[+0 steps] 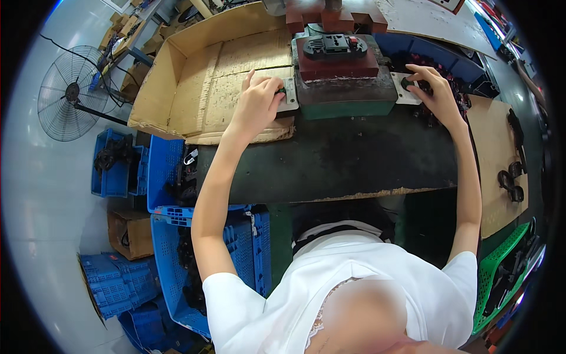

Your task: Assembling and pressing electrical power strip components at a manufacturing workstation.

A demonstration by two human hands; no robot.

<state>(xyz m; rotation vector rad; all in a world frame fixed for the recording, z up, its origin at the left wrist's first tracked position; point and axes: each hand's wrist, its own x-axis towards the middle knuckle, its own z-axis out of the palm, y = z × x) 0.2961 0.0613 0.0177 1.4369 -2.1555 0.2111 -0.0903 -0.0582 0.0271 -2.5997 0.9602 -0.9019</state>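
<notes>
A press stands in front of me, with a dark red block (339, 72) on its base (348, 101). On the block rests a black moulded plastic part (330, 47), and neither hand touches it. My left hand (258, 99) has its fingers curled at a dark push button (282, 91) on the metal plate left of the base. To the right, my right hand (433, 93) bends its thumb and fingers around a black push button (406, 83) on a matching plate. Part of each button is hidden by the fingers.
A large cardboard box (206, 88) lies left of the press. Blue crates (171, 295) with black parts stand at my left. On the right are a cardboard sheet (489, 153) with black parts, a green basket (486, 289) and a blue bin (407, 50). A fan (72, 91) stands far left.
</notes>
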